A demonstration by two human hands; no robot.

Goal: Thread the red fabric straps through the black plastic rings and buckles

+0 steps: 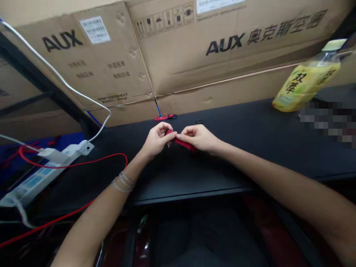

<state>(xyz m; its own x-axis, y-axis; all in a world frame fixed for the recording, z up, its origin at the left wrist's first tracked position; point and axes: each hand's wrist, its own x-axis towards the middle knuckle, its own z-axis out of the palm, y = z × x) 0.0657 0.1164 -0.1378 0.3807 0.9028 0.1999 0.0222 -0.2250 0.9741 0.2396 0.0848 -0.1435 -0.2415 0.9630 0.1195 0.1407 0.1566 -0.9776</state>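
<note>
Both hands meet over the middle of a black table (pixel 236 159). Between them is a red strap (pixel 185 144) with a black part near its left end. My left hand (pixel 157 139) pinches the strap's left end between thumb and fingers. My right hand (pixel 198 137) is closed on its upper edge, thumb and forefinger together. Beyond the hands, a second red strap (pixel 164 117) with a black buckle lies against the carton. A small black clip-like piece (pixel 199 121) rests just behind my right hand.
Large AUX cardboard cartons (pixel 178 55) wall off the back. A yellow drink bottle (pixel 308 81) leans at the right, beside a pixelated patch. On the left lie a white power strip (pixel 44 174), a white cable (pixel 63 83) and a red cable (pixel 83 163).
</note>
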